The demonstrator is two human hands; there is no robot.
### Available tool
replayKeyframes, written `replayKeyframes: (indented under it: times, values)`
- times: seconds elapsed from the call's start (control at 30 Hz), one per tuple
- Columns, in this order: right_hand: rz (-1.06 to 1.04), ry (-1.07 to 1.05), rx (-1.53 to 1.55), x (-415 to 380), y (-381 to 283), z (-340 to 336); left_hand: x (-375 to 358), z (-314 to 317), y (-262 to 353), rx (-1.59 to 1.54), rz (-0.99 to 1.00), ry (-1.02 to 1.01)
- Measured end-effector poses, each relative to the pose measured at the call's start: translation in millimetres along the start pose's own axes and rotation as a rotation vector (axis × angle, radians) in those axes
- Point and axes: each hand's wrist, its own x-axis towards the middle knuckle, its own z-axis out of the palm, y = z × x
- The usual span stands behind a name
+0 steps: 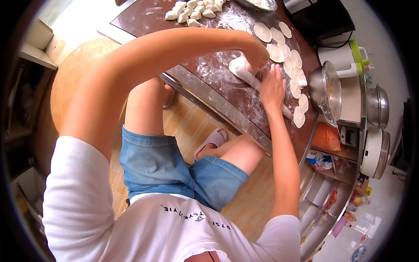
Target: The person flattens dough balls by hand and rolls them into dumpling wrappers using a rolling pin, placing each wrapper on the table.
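Observation:
My left hand (256,54) is bent down over the table, its fingers closed on the edge of a round dough wrapper (238,65). Part of that wrapper lies under a thin wooden rolling pin (251,80). My right hand (273,86) rests on the pin with its fingers stretched out, and the pin's far end sticks out beyond the wrist. Just to the right, several flat rolled wrappers (296,59) overlap in a line. Small lumps of dough (195,9) sit in a group at the upper left of the table. My left fingertips are partly hidden.
Flour dusts the brown table (218,78). A metal bowl (321,89) stands at its right edge, and another dish (262,4) at the top. A black appliance (323,19) is at the upper right. A round wooden stool (74,83) stands at left, shelves (336,157) at right.

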Motion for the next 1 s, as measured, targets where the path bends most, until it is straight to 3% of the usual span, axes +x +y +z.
replayKeyframes:
  times: [0.1,0.33,0.43,0.47,0.57,0.77,0.9,1.0]
  values:
    - [0.035,-0.055,-0.023,2.9,-4.4,-4.5,8.1,-1.0,-1.5,0.195,0.067,0.006]
    - [-0.087,-0.105,0.106,-83.6,-27.7,-31.1,1.3,-3.2,-8.8,-0.116,-0.008,-0.029]
    - [-0.072,-0.032,0.014,-37.5,-10.9,-7.8,6.4,0.0,-14.7,0.044,0.077,0.0]
    - [-0.036,-0.032,-0.001,-15.5,-5.8,-3.4,11.4,-7.0,-7.2,0.148,0.004,-0.157]
    - [0.032,-0.034,-0.025,13.7,-1.3,-1.5,11.6,-9.5,1.0,0.237,-0.071,-0.137]
    - [-0.129,-0.11,0.085,-78.2,-24.0,-29.4,9.4,-7.4,-8.6,0.226,0.026,-0.095]
    - [-0.148,-0.073,0.082,-88.5,-26.5,-29.5,-0.5,2.8,-14.5,-0.132,-0.042,-0.009]
    - [-0.146,-0.064,0.075,-84.0,-29.4,-29.2,-4.9,8.4,-1.9,-0.048,-0.067,0.018]
